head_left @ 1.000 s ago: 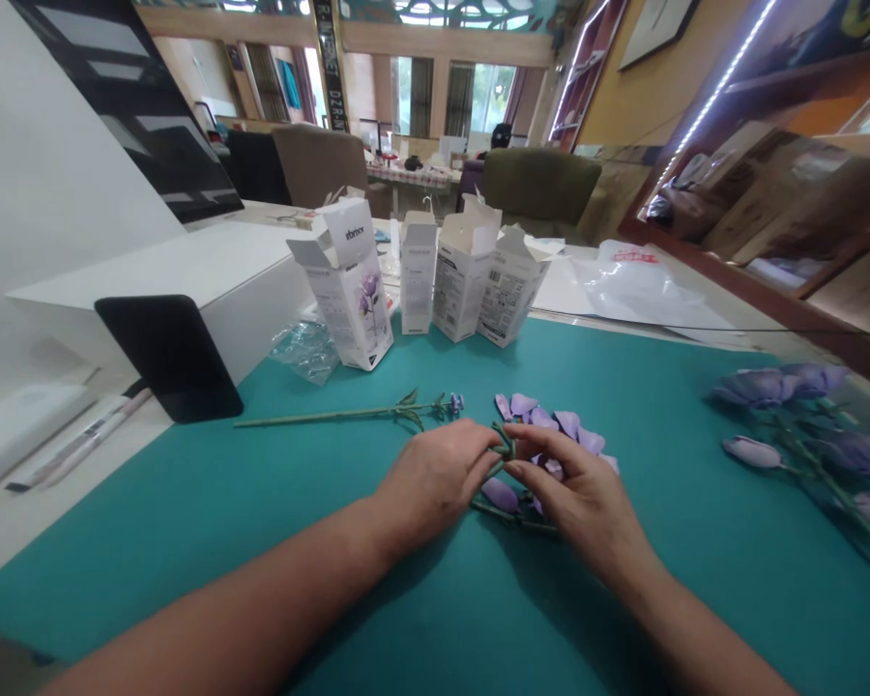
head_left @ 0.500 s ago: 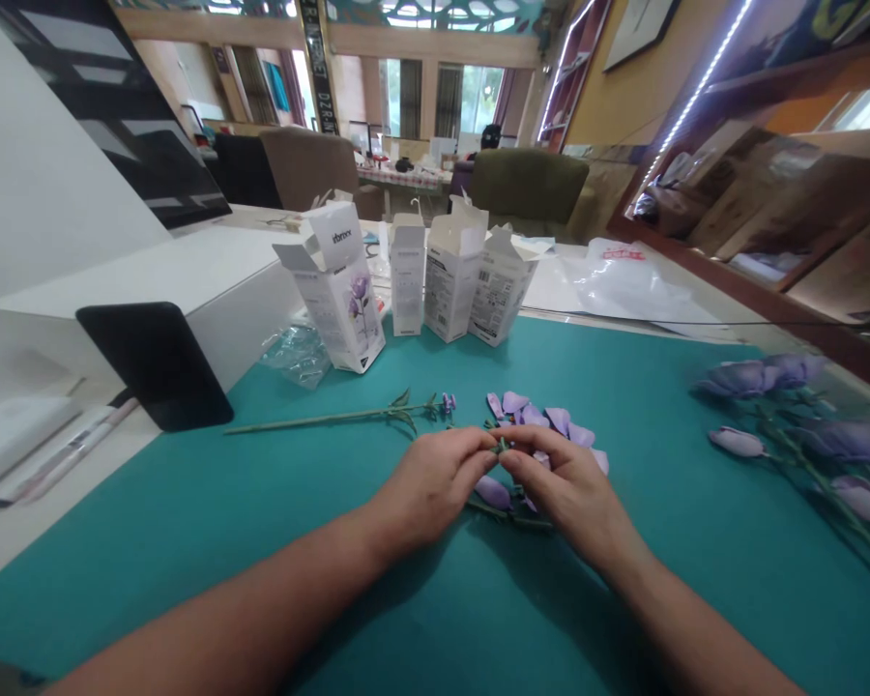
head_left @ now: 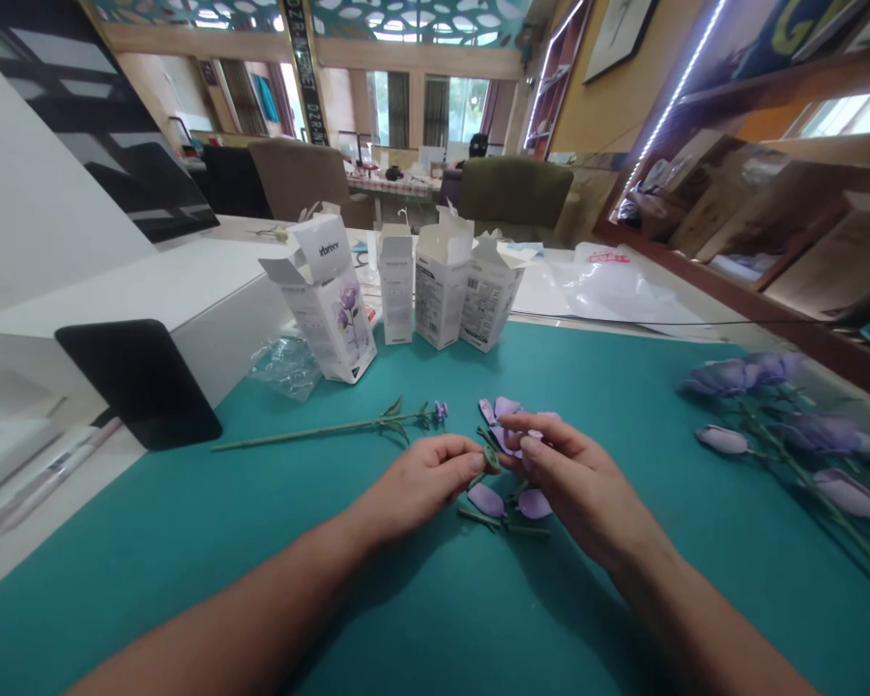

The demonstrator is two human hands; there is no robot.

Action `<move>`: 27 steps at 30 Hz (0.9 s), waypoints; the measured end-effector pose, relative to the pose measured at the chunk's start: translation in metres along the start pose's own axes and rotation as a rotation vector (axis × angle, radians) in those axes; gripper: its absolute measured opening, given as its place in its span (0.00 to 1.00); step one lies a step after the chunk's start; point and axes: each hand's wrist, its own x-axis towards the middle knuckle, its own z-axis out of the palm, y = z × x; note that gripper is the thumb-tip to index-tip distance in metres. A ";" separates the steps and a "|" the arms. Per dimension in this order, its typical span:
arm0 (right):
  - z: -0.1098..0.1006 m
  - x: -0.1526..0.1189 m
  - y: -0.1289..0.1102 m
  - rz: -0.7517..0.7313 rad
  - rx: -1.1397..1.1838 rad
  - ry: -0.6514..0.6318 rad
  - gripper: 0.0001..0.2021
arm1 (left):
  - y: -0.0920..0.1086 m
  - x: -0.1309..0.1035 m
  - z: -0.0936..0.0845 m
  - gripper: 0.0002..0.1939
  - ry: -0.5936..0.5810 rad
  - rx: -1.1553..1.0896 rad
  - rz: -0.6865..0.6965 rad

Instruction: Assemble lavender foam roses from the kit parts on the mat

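Observation:
Between the thumb and fingertips of my left hand point(head_left: 427, 478) is a small round green plastic piece point(head_left: 491, 458), perhaps part of a toy flower. My right hand point(head_left: 576, 474) hovers just beside it with thumb and fingers apart, holding nothing I can see. Under and around my right hand lie loose purple petals point(head_left: 487, 500), some hidden by the fingers. Short green stem pieces point(head_left: 528, 532) rest in front of them. To the left, a long green stem point(head_left: 311, 431) with leaves and a small purple tip lies flat on the teal mat point(head_left: 275, 570).
Opened white boxes point(head_left: 333, 309) stand at the mat's back edge, with crumpled clear plastic point(head_left: 288, 367) beside them. A dark tablet-like panel point(head_left: 141, 382) leans at the left. Assembled purple flowers point(head_left: 830, 435) lie at the right. Behind them is a plastic bag point(head_left: 609, 280).
My right hand has let go of the green piece and its fingers have spread apart. My left hand keeps the piece, now turned to show its round face. The view has shifted slightly.

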 end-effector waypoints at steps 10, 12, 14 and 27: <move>0.002 0.001 -0.002 -0.072 -0.150 0.151 0.13 | 0.000 -0.001 0.001 0.14 -0.030 -0.008 -0.005; 0.002 0.000 -0.003 -0.075 -0.182 0.156 0.14 | 0.000 -0.001 0.001 0.15 -0.028 -0.001 -0.010; 0.002 -0.001 -0.004 -0.083 -0.198 0.144 0.14 | 0.001 -0.001 0.000 0.15 -0.032 0.003 -0.012; 0.010 -0.010 -0.017 -0.186 -0.392 0.133 0.10 | 0.008 -0.005 0.002 0.13 0.033 0.155 0.029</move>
